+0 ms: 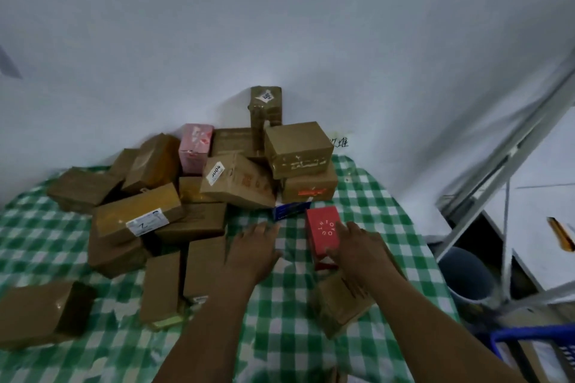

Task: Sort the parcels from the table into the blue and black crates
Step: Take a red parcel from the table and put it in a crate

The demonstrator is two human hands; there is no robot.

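A heap of brown cardboard parcels [236,180] covers the back and left of the table with the green checked cloth [280,305]. A red box [322,232] lies in front of the heap. My right hand [357,250] rests against its right side, fingers curled round its near edge. A brown parcel [337,301] lies under my right wrist. My left hand [253,250] hovers flat over the cloth, left of the red box, fingers straight and holding nothing. A corner of the blue crate [529,336] shows at the lower right, below the table.
A pink box [195,148] and a small dark blue box [291,210] sit among the parcels. A tall taped parcel [266,112] stands against the white wall. A grey bin [465,274] and a metal rack [510,146] stand right of the table.
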